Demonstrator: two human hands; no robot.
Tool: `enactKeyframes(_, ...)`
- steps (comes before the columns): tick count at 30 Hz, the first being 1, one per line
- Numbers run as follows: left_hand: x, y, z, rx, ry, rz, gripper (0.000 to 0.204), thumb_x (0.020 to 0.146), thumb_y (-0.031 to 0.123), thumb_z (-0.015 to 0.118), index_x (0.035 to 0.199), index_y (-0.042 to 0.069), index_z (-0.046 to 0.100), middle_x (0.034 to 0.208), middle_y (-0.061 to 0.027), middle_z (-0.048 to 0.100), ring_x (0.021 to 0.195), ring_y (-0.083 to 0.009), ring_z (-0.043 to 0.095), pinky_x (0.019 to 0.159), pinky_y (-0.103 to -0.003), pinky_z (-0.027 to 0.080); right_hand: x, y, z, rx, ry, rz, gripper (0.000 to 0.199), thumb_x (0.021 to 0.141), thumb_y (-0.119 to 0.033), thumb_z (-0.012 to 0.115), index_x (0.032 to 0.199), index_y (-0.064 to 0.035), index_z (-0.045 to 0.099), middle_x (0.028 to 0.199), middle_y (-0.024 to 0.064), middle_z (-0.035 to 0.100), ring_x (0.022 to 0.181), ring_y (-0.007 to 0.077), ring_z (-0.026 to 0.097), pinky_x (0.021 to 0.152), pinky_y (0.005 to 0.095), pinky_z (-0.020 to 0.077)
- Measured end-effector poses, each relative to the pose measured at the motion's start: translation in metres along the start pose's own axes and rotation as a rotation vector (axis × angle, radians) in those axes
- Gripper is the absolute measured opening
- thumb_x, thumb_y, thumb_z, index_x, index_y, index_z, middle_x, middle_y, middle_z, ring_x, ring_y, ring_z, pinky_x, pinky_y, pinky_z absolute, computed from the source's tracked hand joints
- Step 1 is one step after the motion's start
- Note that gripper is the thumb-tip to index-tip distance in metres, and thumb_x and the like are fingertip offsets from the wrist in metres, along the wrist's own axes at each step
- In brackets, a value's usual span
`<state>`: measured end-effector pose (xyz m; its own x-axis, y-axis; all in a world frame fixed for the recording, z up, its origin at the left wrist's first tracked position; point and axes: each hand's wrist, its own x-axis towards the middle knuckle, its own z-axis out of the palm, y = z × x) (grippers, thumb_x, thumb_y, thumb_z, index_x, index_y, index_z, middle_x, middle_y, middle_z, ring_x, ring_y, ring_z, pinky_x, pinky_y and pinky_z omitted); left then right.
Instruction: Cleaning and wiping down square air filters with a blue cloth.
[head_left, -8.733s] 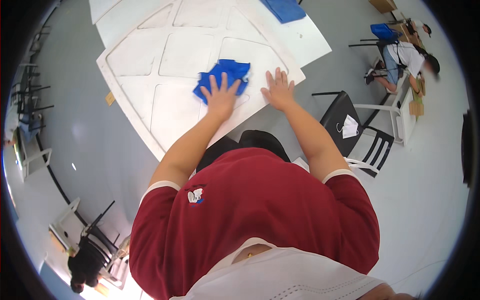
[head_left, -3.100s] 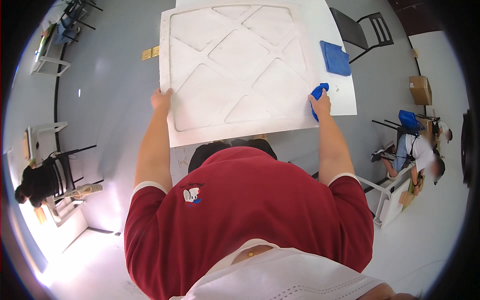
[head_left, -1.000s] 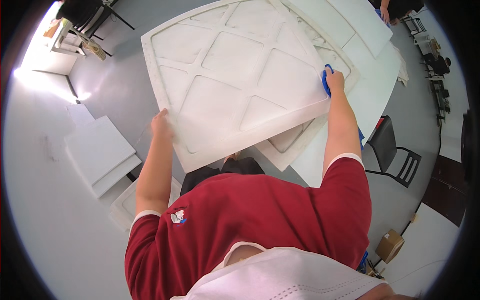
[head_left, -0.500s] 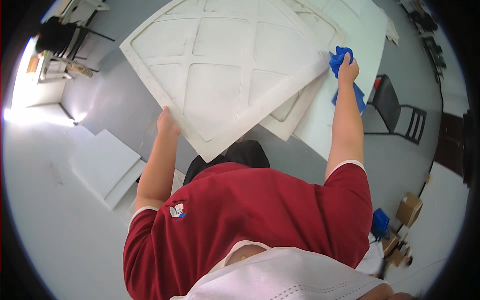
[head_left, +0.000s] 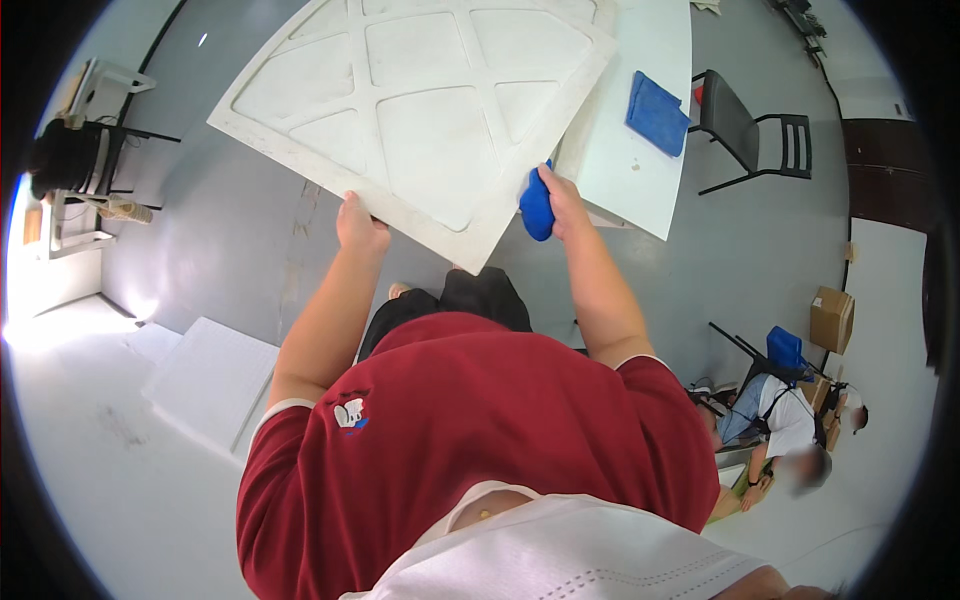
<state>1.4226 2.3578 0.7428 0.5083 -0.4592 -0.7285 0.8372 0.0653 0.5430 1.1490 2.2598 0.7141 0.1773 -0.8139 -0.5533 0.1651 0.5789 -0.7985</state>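
I hold a large white square panel [head_left: 420, 110] with raised ribs and recessed fields, lifted off the table and tilted. My left hand [head_left: 360, 222] grips its near edge. My right hand [head_left: 560, 198] grips the panel's right near edge with a bunched blue cloth [head_left: 536, 208] pressed between palm and panel. Part of the panel hangs over the white table [head_left: 640, 150].
A second folded blue cloth [head_left: 656, 112] lies on the white table. A black chair [head_left: 745, 125] stands to the right of it. White flat boards [head_left: 210, 380] lie on the grey floor at left. A person sits at lower right [head_left: 780, 430], another at far left [head_left: 65, 160].
The panel went from flat on the table being wiped to lifted in both hands. Over the last second I have turned, and the panel swung left, away from the table.
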Motion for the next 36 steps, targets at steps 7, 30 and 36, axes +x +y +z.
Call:
enactKeyframes(7, -0.012, -0.040, 0.012, 0.028, -0.163, -0.087, 0.022, 0.093, 0.020, 0.033, 0.106, 0.003, 0.039, 0.110, -0.0124, 0.046, 0.100, -0.0248, 0.049, 0.089, -0.041, 0.043, 0.012, -0.045, -0.019, -0.307, 0.142, -0.123, 0.027, 0.076, -0.022, 0.065, 0.085, 0.0024, 0.059, 0.072, 0.0045, 0.059, 0.060, 0.0123, 0.055, 0.056, 0.0268, 0.0454)
enactKeyframes(30, 0.057, -0.134, 0.005, 1.172, -0.830, -0.124, 0.018, 0.074, -0.002, 0.051, 0.092, -0.003, 0.049, 0.095, -0.0129, 0.049, 0.095, -0.0230, 0.049, 0.087, -0.041, 0.040, 0.037, -0.167, -0.120, -0.952, 0.478, -0.523, 0.038, 0.079, -0.027, 0.060, 0.098, 0.0058, 0.058, 0.085, 0.0124, 0.063, 0.077, 0.0169, 0.057, 0.072, 0.0295, 0.0444)
enactKeyframes(36, 0.011, -0.083, 0.040, 0.944, -0.605, -0.538, 0.025, 0.079, 0.013, 0.057, 0.103, 0.004, 0.057, 0.090, -0.0055, 0.058, 0.088, -0.0158, 0.053, 0.073, -0.031, 0.043, 0.001, -0.116, -0.059, -0.283, 0.387, -0.754, 0.028, 0.085, -0.019, 0.055, 0.103, 0.0037, 0.055, 0.091, 0.0058, 0.059, 0.077, 0.0116, 0.054, 0.071, 0.0252, 0.0449)
